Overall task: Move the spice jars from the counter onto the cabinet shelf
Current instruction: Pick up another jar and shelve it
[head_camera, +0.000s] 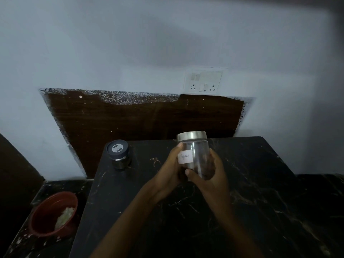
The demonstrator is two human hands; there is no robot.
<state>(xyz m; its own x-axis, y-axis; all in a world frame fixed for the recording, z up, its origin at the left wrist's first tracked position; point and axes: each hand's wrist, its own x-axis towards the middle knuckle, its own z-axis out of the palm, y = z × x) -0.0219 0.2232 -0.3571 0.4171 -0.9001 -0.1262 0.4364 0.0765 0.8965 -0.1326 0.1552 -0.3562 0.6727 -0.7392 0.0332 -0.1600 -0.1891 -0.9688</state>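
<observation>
Both hands are gripping the pepper jar (198, 155). The left hand (170, 165) is wrapping its fingers round the side by the label (185, 156), and the right hand (211, 173) is curling round the lower body with the thumb across the front. The jar is sitting between the palms, nearly upright with its lid (191, 135) uppermost. It is apparently hanging just above the counter (251, 183) rather than standing on it, though the base is hidden behind the fingers.

The pale wall (111, 43) is filling the upper half of the view, and the black marbled counter is running under the forearms. A brown wood panel (130, 120) is lying against the wall behind it. A red bowl (43, 211) holding something pale is sitting on a lower ledge to the left, and a socket plate (204, 81) is showing above the panel. A second, dark-lidded jar (118, 153) is standing at the counter's back left corner, well apart from the hands.

By my reading, the step in hand is carrying the first jar off. The shelf is not showing in this view, so the next move is calling for a turn and a lift toward the cabinet, keeping the smooth glass level and firmly held, then a return for the dark jar.
</observation>
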